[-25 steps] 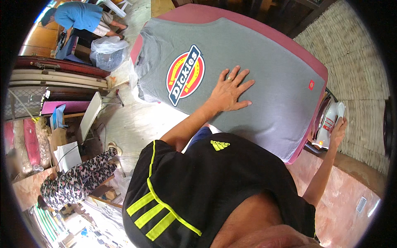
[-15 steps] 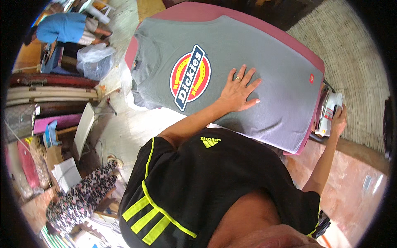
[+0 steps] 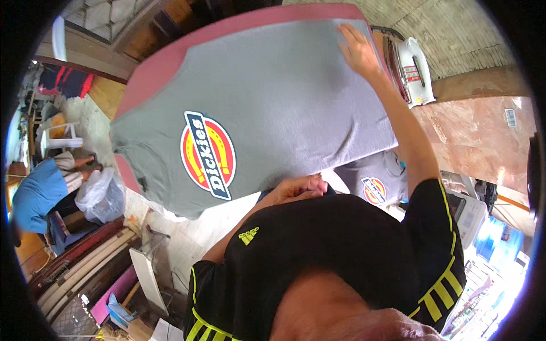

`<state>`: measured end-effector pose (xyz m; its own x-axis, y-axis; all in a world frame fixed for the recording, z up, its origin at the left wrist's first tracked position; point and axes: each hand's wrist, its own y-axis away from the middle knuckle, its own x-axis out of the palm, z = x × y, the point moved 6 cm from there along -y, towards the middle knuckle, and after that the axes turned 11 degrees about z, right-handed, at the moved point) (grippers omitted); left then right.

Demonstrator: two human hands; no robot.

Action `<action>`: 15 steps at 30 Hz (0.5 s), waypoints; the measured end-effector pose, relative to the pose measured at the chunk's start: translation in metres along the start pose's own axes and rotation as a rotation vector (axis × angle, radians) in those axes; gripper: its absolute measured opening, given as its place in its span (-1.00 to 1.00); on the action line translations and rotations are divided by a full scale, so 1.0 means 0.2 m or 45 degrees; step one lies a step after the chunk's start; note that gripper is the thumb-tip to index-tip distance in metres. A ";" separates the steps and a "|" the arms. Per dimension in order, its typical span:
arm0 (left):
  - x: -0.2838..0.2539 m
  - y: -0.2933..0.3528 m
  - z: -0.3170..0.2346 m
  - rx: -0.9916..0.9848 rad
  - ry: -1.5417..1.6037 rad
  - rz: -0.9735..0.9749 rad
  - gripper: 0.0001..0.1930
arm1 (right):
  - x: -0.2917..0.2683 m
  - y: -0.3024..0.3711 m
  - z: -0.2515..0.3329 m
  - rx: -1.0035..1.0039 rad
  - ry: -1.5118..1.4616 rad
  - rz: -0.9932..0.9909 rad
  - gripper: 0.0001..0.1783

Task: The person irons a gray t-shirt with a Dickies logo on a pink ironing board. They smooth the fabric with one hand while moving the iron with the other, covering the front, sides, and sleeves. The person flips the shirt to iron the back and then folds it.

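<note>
A grey shirt point(image 3: 273, 85) with a red, yellow and navy printed emblem lies spread over a maroon-covered ironing board point(image 3: 153, 74). My right hand point(image 3: 359, 52) rests on the cloth at its far right corner, fingers stretched and slightly blurred. Close to my body, my left hand point(image 3: 298, 189) is closed at the shirt's near edge; it seems to pinch the cloth, though its fingertips are partly hidden. A white iron point(image 3: 414, 73) with a red label stands on the board's right end, with no hand on it. Small creases run across the cloth near the front right.
Below the board's near right edge hangs or lies another grey printed shirt point(image 3: 378, 179). At right are a blue water bottle point(image 3: 497, 241) and a pale appliance point(image 3: 466, 216). A person in blue point(image 3: 37, 196) and a plastic bag point(image 3: 101, 196) are at left.
My right hand has let go of the iron and moved onto the shirt's far right corner. My left hand has left the shirt's middle for its near edge. The view has turned.
</note>
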<state>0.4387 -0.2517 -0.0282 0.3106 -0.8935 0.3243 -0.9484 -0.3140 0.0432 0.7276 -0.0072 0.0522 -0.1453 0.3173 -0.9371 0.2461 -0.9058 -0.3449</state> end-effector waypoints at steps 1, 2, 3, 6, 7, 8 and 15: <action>0.06 0.04 0.08 -0.055 0.144 0.008 -0.57 | 0.04 -0.08 0.01 -0.083 0.041 0.029 -0.50; 0.11 0.07 0.15 -0.107 0.279 0.050 -0.57 | 0.10 -0.12 -0.05 -0.271 0.377 -0.034 -0.54; 0.12 0.09 0.20 -0.152 0.304 0.006 -0.57 | 0.18 -0.13 -0.11 -0.466 0.707 -0.100 -0.54; 0.16 0.14 0.36 -0.285 0.386 -0.197 -0.56 | 0.22 -0.21 -0.16 -0.260 0.503 0.007 -0.56; 0.16 0.14 0.42 -0.248 0.542 -0.260 -0.52 | 0.19 -0.25 -0.19 -0.178 0.453 0.027 -0.57; 0.16 0.15 0.54 -0.380 0.444 -0.461 -0.48 | 0.18 -0.29 -0.20 -0.112 0.387 0.050 -0.58; 0.22 -0.09 0.68 0.083 0.676 -0.884 -0.46 | 0.05 -0.34 -0.18 -0.466 0.095 0.261 -0.60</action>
<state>0.4778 -0.3288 -0.1428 0.7305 -0.2311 0.6426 -0.5455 -0.7636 0.3454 0.7442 0.0678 0.0637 0.0083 0.1728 -0.9849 0.5886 -0.7971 -0.1348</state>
